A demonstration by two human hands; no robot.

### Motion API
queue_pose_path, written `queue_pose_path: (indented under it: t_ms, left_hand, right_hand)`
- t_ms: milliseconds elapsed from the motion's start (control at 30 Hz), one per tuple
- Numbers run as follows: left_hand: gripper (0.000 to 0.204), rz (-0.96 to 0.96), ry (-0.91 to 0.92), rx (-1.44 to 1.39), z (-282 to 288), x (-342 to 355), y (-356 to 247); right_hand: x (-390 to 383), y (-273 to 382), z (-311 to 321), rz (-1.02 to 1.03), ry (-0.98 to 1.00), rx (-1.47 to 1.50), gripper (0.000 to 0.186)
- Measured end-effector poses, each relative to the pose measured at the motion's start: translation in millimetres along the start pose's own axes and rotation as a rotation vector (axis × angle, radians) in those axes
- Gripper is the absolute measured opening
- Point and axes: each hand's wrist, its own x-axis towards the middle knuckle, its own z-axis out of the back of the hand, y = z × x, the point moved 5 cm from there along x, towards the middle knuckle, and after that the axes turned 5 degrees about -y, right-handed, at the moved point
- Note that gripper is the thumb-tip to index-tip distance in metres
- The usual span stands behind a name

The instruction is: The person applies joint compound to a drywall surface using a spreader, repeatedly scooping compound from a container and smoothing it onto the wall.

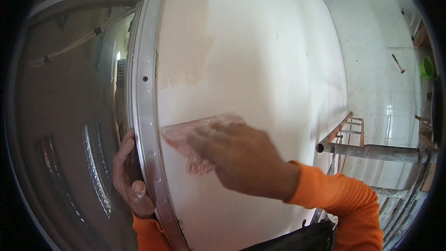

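My right hand [246,158], blurred by motion, presses a folded pinkish sheet of sandpaper [179,135] against a white wall panel [251,65]. The sheet looks dusty, and its lower end is crumpled beneath my fingers. Its left corner lies close to an upright metal frame [147,107]. On the frame's left side, my left hand [127,176] rests with its fingers stretched up along the edge and its thumb held apart. The fingertips touch the metal, and white dust coats the thumb. Above the sandpaper, a beige patch [186,32] marks the panel.
Dark glass [69,111] with reflections fills the left side. At the right stand rusty scaffold pipes [381,152]. Farther off, a hammer [398,63] lies on a pale tiled surface [378,88], near a green bowl [427,67]. A dark object [297,239] juts in at the lower edge.
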Motion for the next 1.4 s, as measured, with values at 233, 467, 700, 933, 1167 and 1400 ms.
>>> queue_pose_path:
  t_ms: [233,467,700,933,1167,1400]
  left_hand:
    - [0.097,-0.035,0.043,-0.038,-6,4,1]
    - [0.097,-0.080,0.050,0.064,-6,2,-5]
    - [0.099,-0.040,0.034,-0.017,-5,-1,-3]
    - [0.100,0.011,-0.005,-0.027,-2,0,2]
    - [0.099,-0.033,0.008,0.008,0,-2,-5]
    - [0.099,-0.044,0.037,-0.019,-3,0,-1]
  right_hand:
    - [93,-118,69,-0.533,-0.279,-0.164,0.032]
    - [36,-30,28,-0.222,-0.019,0.054,0.040]
    - [82,-73,34,0.032,-0.535,-0.149,0.039]
    - [47,-53,-26,0.062,-0.288,-0.189,0.053]
    - [71,-70,68,-0.338,-0.074,-0.154,0.040]
    - [149,-123,72,-0.180,-0.397,-0.186,0.041]
